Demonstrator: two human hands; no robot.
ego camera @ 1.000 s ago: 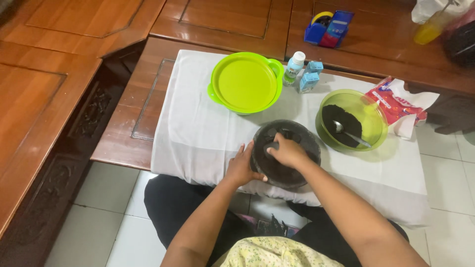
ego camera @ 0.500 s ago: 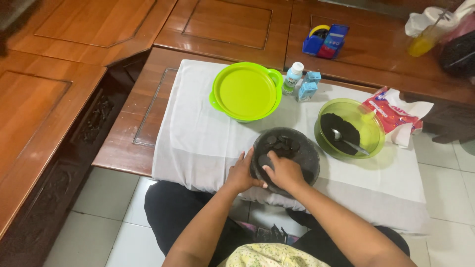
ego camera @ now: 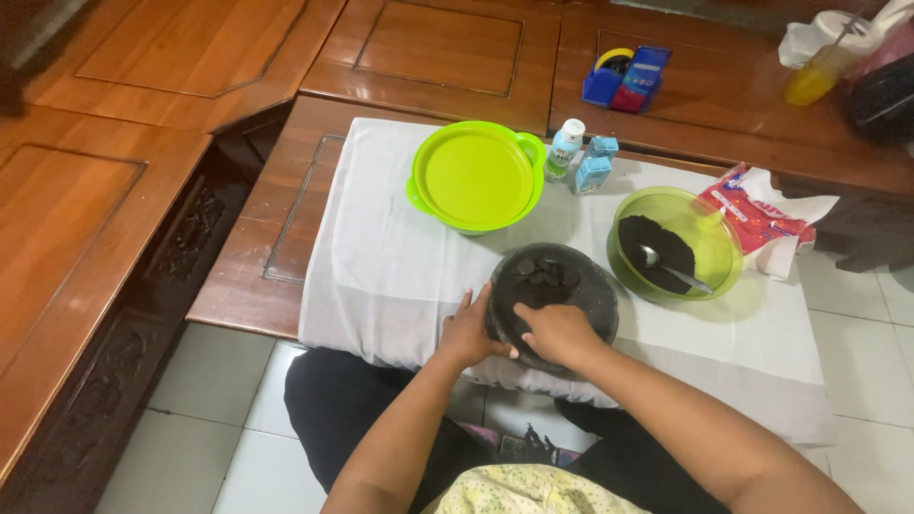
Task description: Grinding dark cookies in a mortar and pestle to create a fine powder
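White cloth (ego camera: pixel 400 257) bears a dark bowl (ego camera: pixel 571 286), left hand (ego camera: pixel 468 331) cupping its rim, right hand (ego camera: pixel 557 331) spread inside.

Counted two hands (ego camera: pixel 468 333), two green bowls (ego camera: pixel 678 245), one dark bowl (ego camera: pixel 552 295), two small cartons (ego camera: pixel 592 175), one bottle (ego camera: pixel 566 148).

Bare forearms, no sleeves visible. Left hand (ego camera: pixel 466 331) and right hand (ego camera: pixel 557 333) without rings or gloves. Pale yellow floral-print top at chest; black trousers.
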